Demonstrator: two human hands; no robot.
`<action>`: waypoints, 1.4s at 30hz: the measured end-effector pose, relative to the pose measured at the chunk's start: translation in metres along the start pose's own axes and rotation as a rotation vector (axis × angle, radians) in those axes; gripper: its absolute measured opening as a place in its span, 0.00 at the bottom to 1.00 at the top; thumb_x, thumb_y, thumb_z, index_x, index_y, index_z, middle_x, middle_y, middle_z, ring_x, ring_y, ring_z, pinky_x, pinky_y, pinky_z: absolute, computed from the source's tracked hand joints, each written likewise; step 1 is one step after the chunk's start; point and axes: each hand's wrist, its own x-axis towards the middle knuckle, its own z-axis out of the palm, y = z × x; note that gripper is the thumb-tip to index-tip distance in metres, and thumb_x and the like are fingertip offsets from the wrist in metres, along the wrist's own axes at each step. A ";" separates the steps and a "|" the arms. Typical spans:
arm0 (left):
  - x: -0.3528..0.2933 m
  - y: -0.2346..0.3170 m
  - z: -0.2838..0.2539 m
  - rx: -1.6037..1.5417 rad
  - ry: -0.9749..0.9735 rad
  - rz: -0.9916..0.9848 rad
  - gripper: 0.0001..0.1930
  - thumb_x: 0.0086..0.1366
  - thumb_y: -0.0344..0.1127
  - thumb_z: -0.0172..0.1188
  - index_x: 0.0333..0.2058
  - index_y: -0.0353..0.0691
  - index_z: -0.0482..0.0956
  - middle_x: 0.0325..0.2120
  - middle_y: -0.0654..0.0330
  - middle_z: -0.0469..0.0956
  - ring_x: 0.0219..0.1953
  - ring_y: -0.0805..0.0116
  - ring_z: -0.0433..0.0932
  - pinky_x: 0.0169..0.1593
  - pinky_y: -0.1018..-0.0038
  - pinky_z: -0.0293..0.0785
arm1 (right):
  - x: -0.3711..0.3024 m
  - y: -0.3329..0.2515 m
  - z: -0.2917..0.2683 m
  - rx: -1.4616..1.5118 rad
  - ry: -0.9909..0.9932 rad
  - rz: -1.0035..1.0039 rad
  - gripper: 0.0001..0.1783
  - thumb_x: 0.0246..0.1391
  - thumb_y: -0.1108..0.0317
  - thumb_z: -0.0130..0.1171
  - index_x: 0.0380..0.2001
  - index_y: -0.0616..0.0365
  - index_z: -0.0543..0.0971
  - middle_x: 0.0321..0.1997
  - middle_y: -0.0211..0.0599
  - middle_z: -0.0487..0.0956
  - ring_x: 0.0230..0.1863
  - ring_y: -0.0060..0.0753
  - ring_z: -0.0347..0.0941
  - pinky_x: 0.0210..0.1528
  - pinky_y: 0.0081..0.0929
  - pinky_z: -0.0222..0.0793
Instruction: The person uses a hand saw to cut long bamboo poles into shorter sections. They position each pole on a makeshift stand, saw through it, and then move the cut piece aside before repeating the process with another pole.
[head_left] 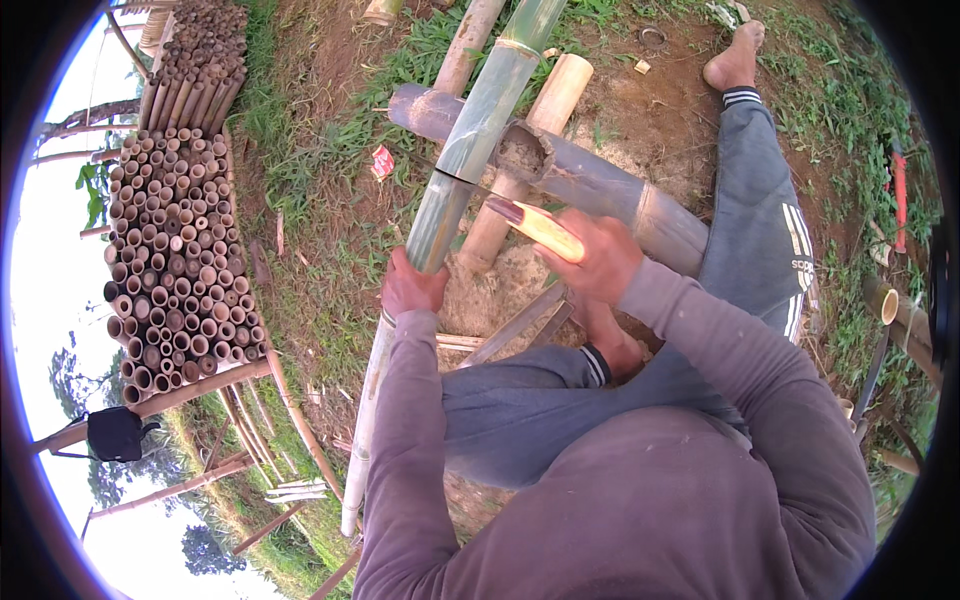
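A long green bamboo pole [484,120] slants from the top middle down past my left side. My left hand [414,285] is wrapped round it. Closed round a pale wooden handle is my right hand [598,252]; the tool looks like a hand saw [540,230]. Its thin dark blade, seen edge-on, lies across the pole just above my left hand; teeth do not show. Under the pole runs a thick dark bamboo log [600,190] with a hole cut in its top. A lighter bamboo piece [560,95] crosses beneath that log.
Many cut bamboo tubes are stacked [185,260] at the left. My bare foot [735,57] rests far right, beyond the log. Split bamboo strips [515,325] lie near my other foot. A black bag [115,435] hangs on a rail; a red-handled tool [899,200] lies at right.
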 end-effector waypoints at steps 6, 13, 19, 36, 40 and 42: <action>0.006 -0.006 0.006 0.012 -0.045 0.006 0.42 0.51 0.54 0.74 0.62 0.42 0.70 0.51 0.45 0.82 0.52 0.41 0.83 0.56 0.48 0.77 | 0.044 -0.016 0.029 0.014 0.052 0.040 0.21 0.62 0.50 0.67 0.44 0.57 0.80 0.33 0.54 0.85 0.34 0.65 0.82 0.37 0.53 0.79; -0.002 -0.011 0.005 0.011 -0.008 -0.009 0.41 0.50 0.51 0.75 0.61 0.43 0.70 0.52 0.46 0.80 0.50 0.40 0.83 0.53 0.47 0.78 | -0.099 0.007 -0.058 0.085 0.039 -0.082 0.20 0.58 0.63 0.73 0.47 0.64 0.81 0.38 0.45 0.85 0.32 0.51 0.85 0.33 0.42 0.80; 0.003 0.003 0.004 0.027 0.020 0.032 0.40 0.50 0.51 0.75 0.59 0.43 0.71 0.51 0.47 0.81 0.50 0.41 0.83 0.53 0.48 0.79 | 0.085 -0.024 0.038 -0.035 -0.054 0.109 0.24 0.62 0.48 0.66 0.49 0.55 0.81 0.31 0.53 0.85 0.36 0.63 0.83 0.41 0.54 0.78; 0.006 0.002 -0.001 0.004 -0.038 0.017 0.42 0.50 0.50 0.74 0.61 0.41 0.70 0.51 0.44 0.81 0.51 0.39 0.82 0.54 0.48 0.78 | 0.067 -0.012 0.038 -0.038 -0.027 0.080 0.23 0.61 0.48 0.66 0.46 0.57 0.80 0.31 0.52 0.85 0.33 0.62 0.83 0.36 0.54 0.78; -0.001 -0.012 0.002 -0.001 -0.060 -0.025 0.42 0.50 0.51 0.74 0.61 0.41 0.70 0.51 0.43 0.82 0.52 0.40 0.82 0.55 0.49 0.78 | -0.039 0.004 -0.015 0.034 0.006 0.001 0.20 0.59 0.53 0.71 0.45 0.57 0.80 0.35 0.50 0.86 0.31 0.56 0.84 0.33 0.49 0.80; 0.002 -0.012 0.002 0.018 -0.088 -0.046 0.42 0.50 0.51 0.74 0.62 0.41 0.69 0.51 0.43 0.82 0.52 0.40 0.82 0.55 0.49 0.78 | -0.091 0.004 -0.055 0.163 0.053 -0.021 0.19 0.58 0.56 0.73 0.45 0.56 0.80 0.32 0.48 0.85 0.29 0.54 0.84 0.31 0.47 0.79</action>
